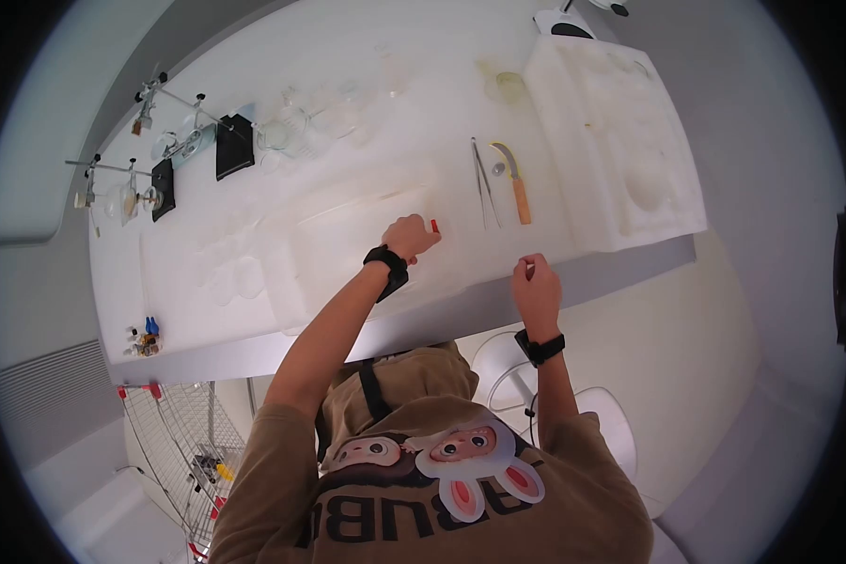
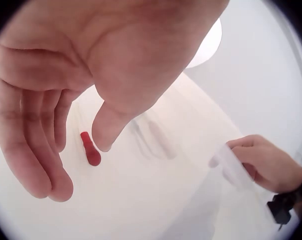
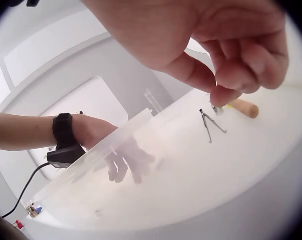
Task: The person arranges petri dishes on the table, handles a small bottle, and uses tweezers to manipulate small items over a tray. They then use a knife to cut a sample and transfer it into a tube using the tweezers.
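Note:
My left hand (image 1: 409, 237) reaches over a translucent plastic box (image 1: 301, 315), and in the right wrist view its fingers show through the box wall. Beside its thumb in the left wrist view lies a red dropper bulb (image 2: 91, 150); the fingers are spread apart around it without closing on it. My right hand (image 1: 536, 289) hovers near the table's front edge, fingers loosely curled, thumb (image 3: 226, 94) near the index fingertip and nothing visible held. Tweezers (image 1: 484, 183) and a curved knife with a wooden handle (image 1: 522, 202) lie beyond it.
A white foam block (image 1: 573, 141) stands at the right. Clear glassware (image 1: 296, 122) sits toward the back, with clamp stands on black bases (image 1: 235, 148) at the left. Small bottles (image 1: 146, 338) stand at the near left corner. A wire cart (image 1: 179, 451) is below.

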{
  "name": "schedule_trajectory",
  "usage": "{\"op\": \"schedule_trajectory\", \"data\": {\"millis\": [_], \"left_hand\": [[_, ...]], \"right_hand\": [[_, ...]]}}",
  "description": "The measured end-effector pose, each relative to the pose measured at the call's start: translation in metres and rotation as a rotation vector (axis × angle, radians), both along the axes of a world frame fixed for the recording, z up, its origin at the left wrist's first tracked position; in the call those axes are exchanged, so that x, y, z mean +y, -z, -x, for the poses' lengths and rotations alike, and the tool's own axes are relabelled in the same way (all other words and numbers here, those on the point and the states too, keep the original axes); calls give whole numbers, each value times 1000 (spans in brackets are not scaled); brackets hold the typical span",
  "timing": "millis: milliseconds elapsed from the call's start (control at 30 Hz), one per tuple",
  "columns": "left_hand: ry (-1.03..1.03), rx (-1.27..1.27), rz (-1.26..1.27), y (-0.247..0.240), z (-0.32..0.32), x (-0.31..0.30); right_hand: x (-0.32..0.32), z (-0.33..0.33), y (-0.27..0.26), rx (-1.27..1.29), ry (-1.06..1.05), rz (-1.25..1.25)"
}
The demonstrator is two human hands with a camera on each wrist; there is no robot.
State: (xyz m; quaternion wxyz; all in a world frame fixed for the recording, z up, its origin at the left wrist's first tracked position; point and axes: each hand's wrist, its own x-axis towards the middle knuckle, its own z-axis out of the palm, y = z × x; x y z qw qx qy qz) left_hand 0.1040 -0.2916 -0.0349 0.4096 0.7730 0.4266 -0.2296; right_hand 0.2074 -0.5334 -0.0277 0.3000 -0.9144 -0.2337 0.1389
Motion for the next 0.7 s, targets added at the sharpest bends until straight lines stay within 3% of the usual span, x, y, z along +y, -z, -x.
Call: {"op": "schedule_trajectory", "data": {"millis": [233,333,500,633,700], "left_hand": [[-37,-10,79,21,5,-5],[-35,48,69,22,2,-3],[91,96,-286,39,5,-7],[89,86,-293,42,12,-5],[23,93,-172,43,14,-1]], "right_hand": [[-39,-4,20,52,65,-6],[-31,-2,19,74,51,-106],[-8,-2,2,114,17,-183],[2,-7,-7,104,-17,-215],[7,-20,6,51,-31,-180]]}}
